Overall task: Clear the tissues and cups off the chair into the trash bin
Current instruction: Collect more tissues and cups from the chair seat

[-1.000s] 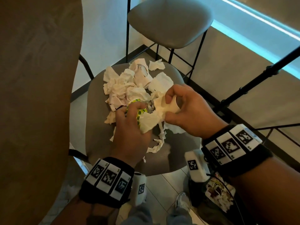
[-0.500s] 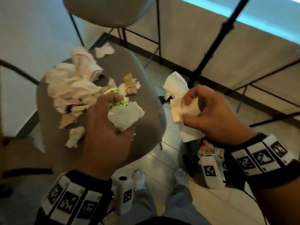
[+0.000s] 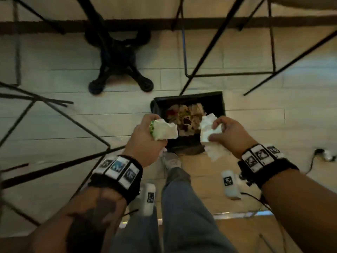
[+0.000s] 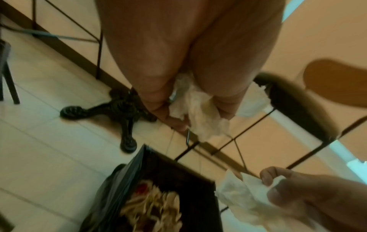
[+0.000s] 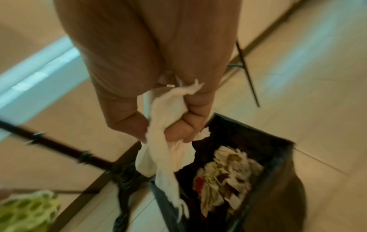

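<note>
A black trash bin stands on the floor, holding crumpled paper and cups. My left hand hovers over the bin's left rim, gripping a green-patterned cup wrapped in white tissue. My right hand is above the bin's right rim, its fingers curled round a wad of white tissue that hangs down. In the right wrist view that tissue dangles over the bin. The left wrist view shows tissue squeezed in my left hand and part of the chair seat.
A black cast table base stands on the pale tiled floor beyond the bin. Thin black chair legs cross the floor at left and right. My own legs and shoes are just below the bin. A cable lies at right.
I have turned away from the chair toward the floor. Both hands, still holding their tissues and cup, have moved from beside the chair seat to above the trash bin.
</note>
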{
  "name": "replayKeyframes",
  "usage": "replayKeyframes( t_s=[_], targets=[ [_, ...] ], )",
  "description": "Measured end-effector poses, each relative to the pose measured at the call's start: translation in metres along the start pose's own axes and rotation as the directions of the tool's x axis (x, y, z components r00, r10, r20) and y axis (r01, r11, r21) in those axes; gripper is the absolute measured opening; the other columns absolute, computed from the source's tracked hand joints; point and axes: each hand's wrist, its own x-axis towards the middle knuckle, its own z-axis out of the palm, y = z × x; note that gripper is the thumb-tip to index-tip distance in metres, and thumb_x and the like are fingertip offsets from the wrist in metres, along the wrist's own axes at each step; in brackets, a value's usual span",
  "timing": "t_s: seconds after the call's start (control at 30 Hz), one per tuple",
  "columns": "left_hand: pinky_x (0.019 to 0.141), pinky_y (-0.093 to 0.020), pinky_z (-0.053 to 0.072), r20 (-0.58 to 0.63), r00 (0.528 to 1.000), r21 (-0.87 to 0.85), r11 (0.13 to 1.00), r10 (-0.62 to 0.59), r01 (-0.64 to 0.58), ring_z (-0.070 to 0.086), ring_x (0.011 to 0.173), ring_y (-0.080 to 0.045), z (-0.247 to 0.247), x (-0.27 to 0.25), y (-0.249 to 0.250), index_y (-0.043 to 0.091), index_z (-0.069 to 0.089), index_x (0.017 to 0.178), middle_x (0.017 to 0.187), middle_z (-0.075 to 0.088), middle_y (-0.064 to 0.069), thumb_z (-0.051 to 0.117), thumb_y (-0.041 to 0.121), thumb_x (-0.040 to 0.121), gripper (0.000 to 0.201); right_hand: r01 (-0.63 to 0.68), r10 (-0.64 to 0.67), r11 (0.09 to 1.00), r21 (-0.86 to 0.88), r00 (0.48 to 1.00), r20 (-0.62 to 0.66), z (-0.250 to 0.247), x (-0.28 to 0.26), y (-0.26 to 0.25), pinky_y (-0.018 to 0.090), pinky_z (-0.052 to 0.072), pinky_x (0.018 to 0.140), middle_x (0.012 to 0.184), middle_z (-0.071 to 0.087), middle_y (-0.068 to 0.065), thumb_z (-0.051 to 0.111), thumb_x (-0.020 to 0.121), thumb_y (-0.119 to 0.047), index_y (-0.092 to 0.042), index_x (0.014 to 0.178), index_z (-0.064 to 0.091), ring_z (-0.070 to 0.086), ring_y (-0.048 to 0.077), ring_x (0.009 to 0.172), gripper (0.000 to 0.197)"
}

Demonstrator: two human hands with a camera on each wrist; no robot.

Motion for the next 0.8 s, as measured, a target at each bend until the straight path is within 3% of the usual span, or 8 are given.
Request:
replayKeyframes(
  t_s=[0.1,0.17,0.3,0.4,0.5,0.6,0.7,0.8],
  targets=[
    [0.082,-0.033,0.048,0.111,0.988,0.1,0.991,-0.104,0.093,0.063,0.1,-0.025,0.048,0.052,0.002,0.031,0.047,0.13,0.107,0.062,0.004,0.08,0.025,0.081,0.059,-0.237,0.236,0.945,0.225,0.971,0.033,0.01,0.063,0.06,0.057,0.059,0.068,0.084,0.067,0.01,0.083,0.051,-0.035,-0.032,0.077,0.065,0.068,0.04,0.079,0.032],
    [0.087,-0.032,0.047,0.106,0.984,0.104,0.985,-0.146,0.135,0.063,0.107,-0.026,0.074,0.084,0.002,0.028,0.047,0.134,0.112,0.061,0.004,0.082,0.033,0.08,0.064,-0.318,0.329,0.877,0.359,0.944,0.033,0.017,0.103,0.095,0.059,0.06,0.079,0.101,0.072,0.012,0.079,0.047,-0.043,-0.035,0.078,0.068,0.07,0.039,0.092,0.034],
    [0.108,-0.039,0.048,0.152,0.959,0.086,0.97,-0.238,0.227,0.059,0.128,-0.024,0.106,0.127,-0.01,0.033,0.03,0.154,0.144,0.056,0.004,0.083,0.066,0.067,0.107,-0.39,0.439,0.663,0.639,0.894,0.091,0.029,0.13,0.088,0.054,0.058,0.091,0.131,0.062,0.01,0.077,0.065,-0.039,-0.019,0.128,0.063,0.064,0.034,0.11,0.067],
    [0.12,-0.047,0.037,0.183,0.911,0.242,0.915,-0.369,0.323,0.037,0.15,-0.034,0.107,0.128,-0.024,0.046,-0.003,0.159,0.17,0.02,-0.011,0.077,0.082,0.057,0.134,-0.483,0.456,0.551,0.681,0.857,0.239,0.037,0.132,0.087,0.062,0.053,0.089,0.153,0.037,0.004,0.067,0.086,-0.034,-0.04,0.155,0.029,0.045,0.044,0.131,0.078],
    [0.124,-0.043,0.028,0.228,0.866,0.336,0.87,-0.446,0.36,0.02,0.157,-0.033,0.091,0.104,-0.033,0.037,-0.013,0.161,0.172,0.002,-0.013,0.076,0.071,0.071,0.131,-0.518,0.431,0.573,0.635,0.849,0.304,0.041,0.124,0.09,0.063,0.049,0.095,0.163,0.028,0.01,0.056,0.099,-0.021,-0.046,0.157,0.015,0.04,0.049,0.138,0.075],
    [0.119,-0.035,0.032,0.265,0.867,0.293,0.892,-0.422,0.345,0.034,0.151,-0.027,0.065,0.068,-0.041,0.031,0.007,0.163,0.167,0.029,-0.005,0.073,0.058,0.084,0.106,-0.517,0.426,0.741,0.428,0.855,0.294,0.044,0.109,0.093,0.053,0.055,0.089,0.14,0.054,0.013,0.051,0.102,-0.013,-0.031,0.154,0.037,0.06,0.037,0.117,0.057],
    [0.114,-0.037,0.044,0.278,0.868,0.25,0.903,-0.412,0.348,0.054,0.135,-0.018,0.03,0.026,-0.054,0.033,0.032,0.157,0.156,0.049,-0.001,0.07,0.055,0.087,0.083,-0.399,0.379,0.915,0.055,0.9,0.215,0.042,0.086,0.102,0.049,0.056,0.084,0.106,0.062,0.009,0.057,0.098,-0.017,-0.02,0.122,0.059,0.062,0.029,0.088,0.025],
    [0.098,-0.025,0.049,0.253,0.903,0.254,0.925,-0.347,0.284,0.058,0.117,-0.005,-0.015,-0.029,-0.059,0.038,0.043,0.149,0.14,0.057,0.011,0.065,0.048,0.093,0.061,-0.25,0.32,0.914,-0.32,0.929,0.187,0.044,0.063,0.12,0.032,0.045,0.075,0.096,0.058,0.004,0.062,0.093,-0.025,-0.017,0.117,0.067,0.053,0.022,0.083,0.026]
  ],
)
